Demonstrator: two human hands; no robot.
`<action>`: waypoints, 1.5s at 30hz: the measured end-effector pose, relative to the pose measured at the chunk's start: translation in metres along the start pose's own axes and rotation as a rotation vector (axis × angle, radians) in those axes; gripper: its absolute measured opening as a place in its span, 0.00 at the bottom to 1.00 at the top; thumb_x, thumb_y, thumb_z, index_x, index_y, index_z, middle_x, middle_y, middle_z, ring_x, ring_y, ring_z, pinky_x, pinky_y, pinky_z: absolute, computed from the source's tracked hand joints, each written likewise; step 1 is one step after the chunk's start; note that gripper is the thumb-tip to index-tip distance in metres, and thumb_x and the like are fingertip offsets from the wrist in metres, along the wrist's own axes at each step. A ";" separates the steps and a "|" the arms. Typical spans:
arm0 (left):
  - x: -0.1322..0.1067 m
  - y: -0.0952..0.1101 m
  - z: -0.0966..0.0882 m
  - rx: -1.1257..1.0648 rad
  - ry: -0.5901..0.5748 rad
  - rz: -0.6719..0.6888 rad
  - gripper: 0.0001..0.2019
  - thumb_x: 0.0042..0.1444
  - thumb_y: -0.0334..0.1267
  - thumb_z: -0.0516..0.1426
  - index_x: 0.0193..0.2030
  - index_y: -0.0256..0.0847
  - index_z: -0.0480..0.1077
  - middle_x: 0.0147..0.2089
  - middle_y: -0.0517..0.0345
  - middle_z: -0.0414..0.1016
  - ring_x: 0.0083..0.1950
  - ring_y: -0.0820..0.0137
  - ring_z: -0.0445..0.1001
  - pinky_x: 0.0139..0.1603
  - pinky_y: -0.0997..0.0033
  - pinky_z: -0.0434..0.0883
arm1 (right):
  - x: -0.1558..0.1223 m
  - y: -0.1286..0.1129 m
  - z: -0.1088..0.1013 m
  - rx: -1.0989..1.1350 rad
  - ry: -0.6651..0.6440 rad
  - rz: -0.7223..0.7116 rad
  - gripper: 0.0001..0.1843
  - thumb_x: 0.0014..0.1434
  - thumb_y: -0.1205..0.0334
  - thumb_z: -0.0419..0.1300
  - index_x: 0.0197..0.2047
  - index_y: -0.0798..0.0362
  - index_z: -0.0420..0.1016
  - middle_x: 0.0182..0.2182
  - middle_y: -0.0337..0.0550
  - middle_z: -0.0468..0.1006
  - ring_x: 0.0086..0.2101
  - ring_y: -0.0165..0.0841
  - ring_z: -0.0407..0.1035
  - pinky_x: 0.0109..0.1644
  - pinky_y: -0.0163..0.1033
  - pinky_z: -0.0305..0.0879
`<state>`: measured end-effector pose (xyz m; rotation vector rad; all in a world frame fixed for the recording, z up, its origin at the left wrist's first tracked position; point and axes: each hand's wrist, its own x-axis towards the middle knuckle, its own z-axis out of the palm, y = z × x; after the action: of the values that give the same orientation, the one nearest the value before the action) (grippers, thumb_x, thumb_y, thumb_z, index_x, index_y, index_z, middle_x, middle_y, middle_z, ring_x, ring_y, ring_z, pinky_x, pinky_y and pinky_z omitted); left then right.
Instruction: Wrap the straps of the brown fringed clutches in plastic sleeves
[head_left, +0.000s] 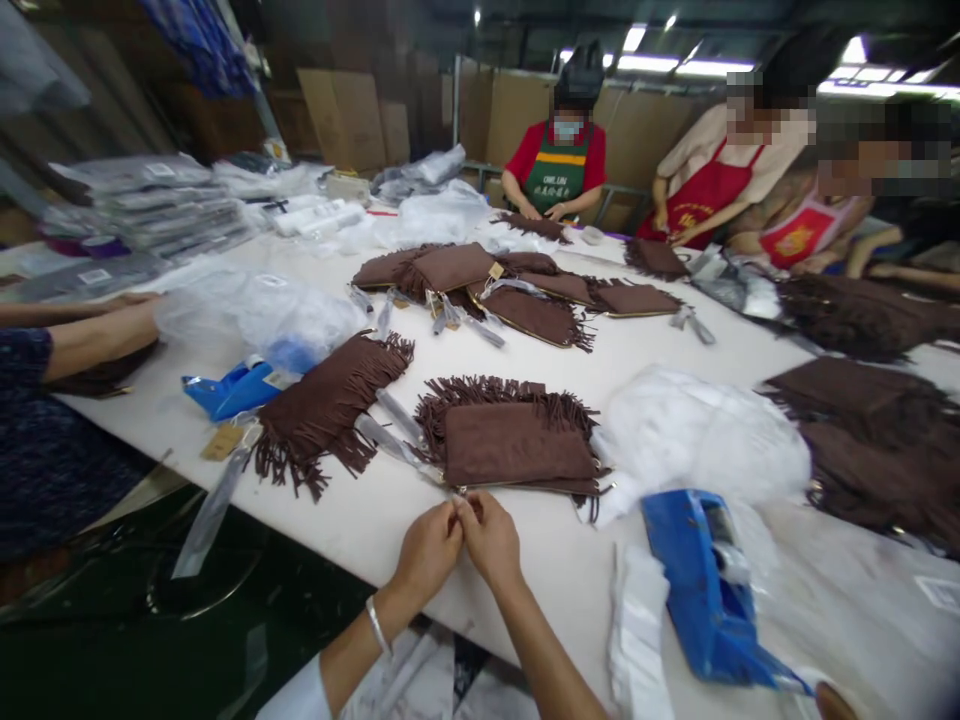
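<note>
A brown fringed pouch (pixel 517 445) lies flat on the white table before me, its zipped edge towards me. At the near left corner of that edge, my left hand (pixel 429 548) and my right hand (pixel 491 540) meet with fingertips pinched together. What they hold is too small to make out; it is by the zipper end. A clear plastic-wrapped strap (pixel 394 440) runs off the pouch's left side. Left of it rests another brown fringed pouch (pixel 322 405) with a tan tag (pixel 223 441) and a plastic-wrapped strap.
Blue tape dispensers (pixel 701 590) (pixel 236 388) stand at right and left. White tissue (pixel 697 440) and plastic bags (pixel 255 305) lie around. More brown pouches (pixel 457 268) are piled mid-table and at the right. Several co-workers (pixel 559 165) work opposite; another person's arm (pixel 105 340) reaches in from the left.
</note>
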<state>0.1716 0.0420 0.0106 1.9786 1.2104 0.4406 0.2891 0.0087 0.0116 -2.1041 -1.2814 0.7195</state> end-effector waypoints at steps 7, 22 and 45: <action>0.013 0.000 -0.026 0.149 0.126 0.307 0.08 0.61 0.32 0.48 0.42 0.43 0.67 0.43 0.53 0.71 0.47 0.62 0.71 0.48 0.64 0.66 | 0.007 -0.011 -0.009 -0.269 -0.026 -0.010 0.15 0.67 0.60 0.46 0.38 0.54 0.73 0.35 0.47 0.80 0.36 0.35 0.74 0.36 0.35 0.58; 0.056 -0.032 -0.027 0.507 -0.030 0.654 0.10 0.63 0.35 0.51 0.50 0.39 0.65 0.50 0.47 0.68 0.51 0.59 0.68 0.49 0.61 0.69 | 0.000 -0.004 -0.009 -0.437 0.006 -0.175 0.13 0.69 0.61 0.45 0.44 0.54 0.69 0.40 0.48 0.78 0.40 0.35 0.72 0.41 0.35 0.62; 0.088 0.023 -0.043 0.718 -0.103 0.602 0.07 0.62 0.35 0.50 0.39 0.39 0.69 0.38 0.48 0.72 0.39 0.62 0.73 0.39 0.66 0.65 | -0.014 0.037 -0.052 -0.628 0.319 -0.214 0.20 0.67 0.68 0.46 0.59 0.56 0.65 0.56 0.54 0.67 0.53 0.42 0.59 0.55 0.45 0.53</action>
<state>0.2015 0.1309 0.0478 2.9583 0.7290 0.1886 0.3420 -0.0285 0.0239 -2.3653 -1.6520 -0.1402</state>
